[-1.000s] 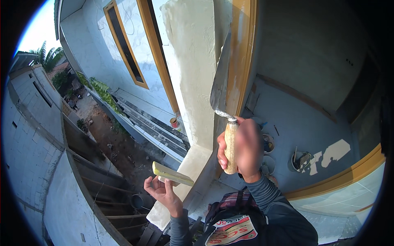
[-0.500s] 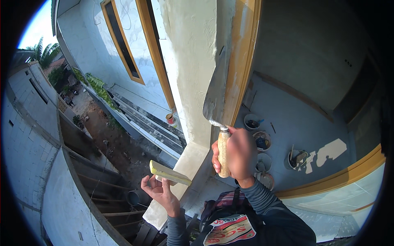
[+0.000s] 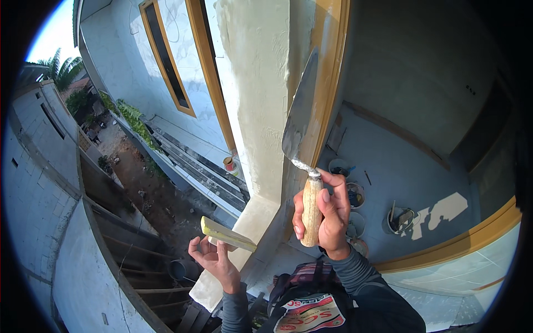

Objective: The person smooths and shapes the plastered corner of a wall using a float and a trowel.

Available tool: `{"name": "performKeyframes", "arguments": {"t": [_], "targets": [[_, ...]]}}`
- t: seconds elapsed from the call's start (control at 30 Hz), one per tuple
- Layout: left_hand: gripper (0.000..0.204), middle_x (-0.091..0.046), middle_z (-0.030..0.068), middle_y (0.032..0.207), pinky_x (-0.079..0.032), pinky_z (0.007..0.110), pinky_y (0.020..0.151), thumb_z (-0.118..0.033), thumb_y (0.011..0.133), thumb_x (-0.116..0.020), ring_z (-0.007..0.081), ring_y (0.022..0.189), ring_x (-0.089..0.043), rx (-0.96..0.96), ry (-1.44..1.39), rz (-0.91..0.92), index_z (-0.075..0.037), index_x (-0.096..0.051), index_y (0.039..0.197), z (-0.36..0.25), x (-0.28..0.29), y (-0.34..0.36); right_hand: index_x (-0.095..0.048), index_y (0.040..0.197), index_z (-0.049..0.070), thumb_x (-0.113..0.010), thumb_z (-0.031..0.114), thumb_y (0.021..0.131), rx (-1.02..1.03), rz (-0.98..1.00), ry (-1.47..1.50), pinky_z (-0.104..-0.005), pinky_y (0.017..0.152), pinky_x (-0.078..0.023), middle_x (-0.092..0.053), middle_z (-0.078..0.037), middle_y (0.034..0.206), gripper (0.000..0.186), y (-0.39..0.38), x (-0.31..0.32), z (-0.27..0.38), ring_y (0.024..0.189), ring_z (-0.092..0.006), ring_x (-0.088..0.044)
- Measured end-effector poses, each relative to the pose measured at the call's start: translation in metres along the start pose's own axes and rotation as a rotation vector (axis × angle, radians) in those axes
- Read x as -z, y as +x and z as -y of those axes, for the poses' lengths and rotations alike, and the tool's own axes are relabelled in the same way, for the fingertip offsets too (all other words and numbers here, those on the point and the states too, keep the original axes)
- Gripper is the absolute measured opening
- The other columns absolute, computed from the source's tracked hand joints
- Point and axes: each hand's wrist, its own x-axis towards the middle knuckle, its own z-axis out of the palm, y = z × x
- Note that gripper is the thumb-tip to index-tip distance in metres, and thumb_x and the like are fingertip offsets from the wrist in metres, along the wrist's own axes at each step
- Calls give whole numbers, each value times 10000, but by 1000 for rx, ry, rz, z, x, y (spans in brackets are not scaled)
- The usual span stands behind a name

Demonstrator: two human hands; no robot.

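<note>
Plastered column (image 3: 258,100) ahead — right hand (image 3: 334,222) clamped round trowel (image 3: 298,126), left hand (image 3: 223,267) pinching yellow-edged block (image 3: 230,235) — flat, light strokes likely best.

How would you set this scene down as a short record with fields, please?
Left hand: holds a pale yellow and grey bar-shaped piece, material unclear
Right hand: grips the handle of a grey metal trowel with a pale wooden handle
Trowel pose: blade pointing away from the person; contact with anything behind it cannot be told
Behind the blade: yellow-brown wooden frame
Left of the blade: beige-grey plastered column
Right side: round pale bucket on a smooth grey floor
Light: sunlit patch with shadows on the floor
</note>
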Motion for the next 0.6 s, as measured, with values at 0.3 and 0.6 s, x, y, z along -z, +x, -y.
{"name": "performKeyframes", "arguments": {"t": [0.3, 0.6], "targets": [[535, -577, 87, 1139, -498, 262, 815, -8, 941, -643, 128, 974, -584, 21, -12, -41, -116, -321, 1354, -8, -2, -2, -359, 1337, 128, -445, 323, 1068, -155, -34, 2, -331, 453, -503, -579, -176, 836, 343, -15, 28, -34, 527, -197, -585], [537, -582, 82, 1133, -495, 265, 784, 3, 936, -644, 128, 968, -589, 28, 53, -31, -126, -331, 1352, -14, 3, -5, -366, 1328, 122, -466, 335, 1060, -332, -146, 113, -326, 466, -501, -580, -170, 860, 357, -101, 52, -114, 540, -202, -587]]}}
